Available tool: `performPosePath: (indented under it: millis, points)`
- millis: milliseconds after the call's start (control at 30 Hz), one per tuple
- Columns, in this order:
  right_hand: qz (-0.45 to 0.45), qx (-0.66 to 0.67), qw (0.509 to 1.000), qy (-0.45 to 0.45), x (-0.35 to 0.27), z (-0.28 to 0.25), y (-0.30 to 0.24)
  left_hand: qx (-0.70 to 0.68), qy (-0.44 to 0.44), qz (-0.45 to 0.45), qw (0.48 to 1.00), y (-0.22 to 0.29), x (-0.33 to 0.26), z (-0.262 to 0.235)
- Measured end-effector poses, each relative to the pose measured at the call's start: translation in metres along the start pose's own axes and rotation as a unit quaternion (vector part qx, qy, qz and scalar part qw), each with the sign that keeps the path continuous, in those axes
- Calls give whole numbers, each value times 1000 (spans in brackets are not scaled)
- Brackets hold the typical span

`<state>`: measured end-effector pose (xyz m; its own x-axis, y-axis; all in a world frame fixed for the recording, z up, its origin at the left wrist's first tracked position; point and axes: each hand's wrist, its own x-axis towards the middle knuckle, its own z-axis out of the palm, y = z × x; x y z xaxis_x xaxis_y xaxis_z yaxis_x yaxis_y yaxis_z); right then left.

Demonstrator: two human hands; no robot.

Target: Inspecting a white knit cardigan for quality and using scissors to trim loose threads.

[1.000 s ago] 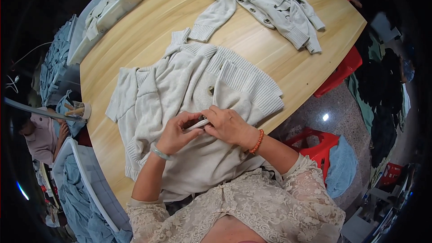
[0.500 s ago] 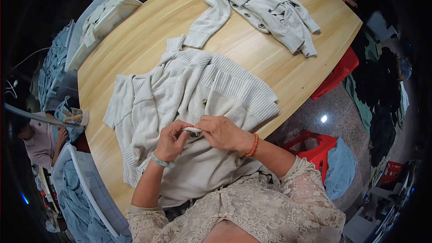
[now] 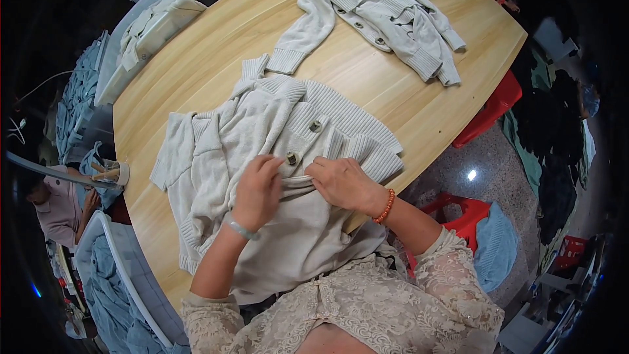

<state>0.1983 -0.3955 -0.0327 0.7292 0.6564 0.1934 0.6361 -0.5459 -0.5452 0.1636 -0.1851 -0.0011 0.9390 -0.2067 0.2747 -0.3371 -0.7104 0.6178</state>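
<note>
A cream knitted cardigan (image 3: pixel 216 151) lies bunched over the near part of the table and hangs toward my lap. Two dark buttons show on its front band: one button (image 3: pixel 291 157) is close to my left fingertips, another button (image 3: pixel 315 126) sits farther up. My right hand (image 3: pixel 344 183), with an orange bead bracelet, pinches the edge of the cardigan's band. My left hand (image 3: pixel 257 190), wearing a pale bangle, hovers over the knit just left of the nearer button. Its fingers are curled and smeared by motion, so their grip is unclear.
A second cream cardigan (image 3: pixel 367 19) lies at the table's far side. White bins (image 3: pixel 108 78) of garments stand along the left, with a blue-filled bin (image 3: pixel 124 275) nearer. A seated person (image 3: pixel 59 203) is at left. Red stools (image 3: pixel 458 213) stand on the right, one bearing blue knitwear.
My hands were together on a button at the cardigan's edge; now they are apart. The right hand has moved right and up, the left slightly up. Two buttons on the band have come into sight.
</note>
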Motion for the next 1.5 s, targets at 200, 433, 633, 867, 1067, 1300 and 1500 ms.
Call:
performPosePath:
  millis: [200, 433, 633, 867, 1067, 1300, 1500]
  points:
    - [-27, 42, 997, 64, -8, 4, 4, 44, -76, -24, 996, -18, 36, 38]
    - [-18, 57, 993, 104, 0, 38, 8, -172, -112, -208, 956, -30, 27, 31]
    - [44, 129, 982, 127, -5, 28, -6, -384, -103, -288, 871, -20, 24, 24]
    - [13, 97, 982, 160, -9, 25, -12, -418, -105, -306, 849, -22, 22, 18]
    - [12, 132, 985, 112, -8, 27, 1, -435, -161, -230, 856, -21, 10, 10]
    - [13, 234, 968, 86, -9, 33, 13, -204, -105, -104, 968, -25, -10, 25]
    - [8, 240, 965, 105, -3, 43, 9, -187, -115, -137, 966, -26, -15, 17]
